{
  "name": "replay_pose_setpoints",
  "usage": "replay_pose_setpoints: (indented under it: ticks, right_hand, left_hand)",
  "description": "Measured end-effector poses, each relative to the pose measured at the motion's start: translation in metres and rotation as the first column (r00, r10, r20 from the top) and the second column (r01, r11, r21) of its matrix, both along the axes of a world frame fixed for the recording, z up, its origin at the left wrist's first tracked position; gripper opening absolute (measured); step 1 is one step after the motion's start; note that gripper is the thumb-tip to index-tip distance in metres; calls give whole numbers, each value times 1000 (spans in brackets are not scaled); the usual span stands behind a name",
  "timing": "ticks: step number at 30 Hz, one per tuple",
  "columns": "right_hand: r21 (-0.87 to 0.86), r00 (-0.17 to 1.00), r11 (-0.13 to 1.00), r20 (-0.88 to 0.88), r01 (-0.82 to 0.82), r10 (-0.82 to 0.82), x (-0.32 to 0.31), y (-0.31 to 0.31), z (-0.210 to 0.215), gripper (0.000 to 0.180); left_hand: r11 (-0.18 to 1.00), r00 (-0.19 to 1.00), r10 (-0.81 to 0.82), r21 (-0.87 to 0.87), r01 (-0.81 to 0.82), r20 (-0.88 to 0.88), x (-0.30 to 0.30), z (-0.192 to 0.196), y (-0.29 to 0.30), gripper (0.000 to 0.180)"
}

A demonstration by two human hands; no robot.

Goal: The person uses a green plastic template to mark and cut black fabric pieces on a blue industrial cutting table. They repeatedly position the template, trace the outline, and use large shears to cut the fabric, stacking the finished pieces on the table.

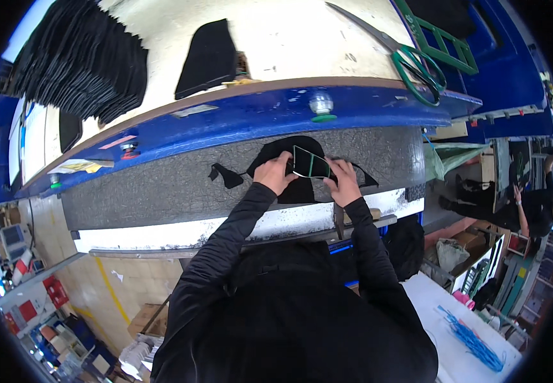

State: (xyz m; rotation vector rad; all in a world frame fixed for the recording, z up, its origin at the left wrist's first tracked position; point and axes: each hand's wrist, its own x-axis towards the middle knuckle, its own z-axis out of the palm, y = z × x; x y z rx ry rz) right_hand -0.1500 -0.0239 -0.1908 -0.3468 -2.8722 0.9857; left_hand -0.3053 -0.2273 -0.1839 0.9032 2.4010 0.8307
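Observation:
Between my two hands is a cutting die (311,165), a thin metal outline with a green bar across it. My left hand (273,173) grips its left side, fingers closed on the rim. On the opposite side, my right hand (345,184) holds the edge between thumb and fingers. Beneath the die lies a piece of black material (270,152), partly covered by the die and my hands. A small black scrap (229,177) rests to the left on the scuffed grey cutting board (149,191).
A blue machine beam (238,113) with knobs crosses behind the board. On the pale shelf above are a stack of black cut pieces (82,64), a single black piece (207,57) and green-handled scissors (417,73). Far right, another person (535,207) is visible. Blue strings (474,341) lie on a white table.

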Motion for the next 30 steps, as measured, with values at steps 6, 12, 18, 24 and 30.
replay_pose_setpoints:
  ticks: [6,12,18,24,30]
  right_hand:
    - [-45,999,998,16,50,-49,10,0,-9,64]
    - [-26,997,998,-42,56,-57,0,0,11,84]
    - [107,955,953,121,-282,269,-58,-4,55,74]
    - [335,838,788,8,-517,546,-97,14,22,37]
    - [420,851,812,-151,-406,503,-98,15,30,12]
  left_hand:
    - [998,999,15,61,-12,-49,6,-8,8,60]
    - [995,998,8,101,-2,-56,9,-4,5,63]
    - [862,915,57,443,-246,399,7,1,-29,59]
    - [682,-55,-288,165,-713,956,103,44,-85,62]
    - [487,1,-451,247,-838,892,121,34,-106,66]
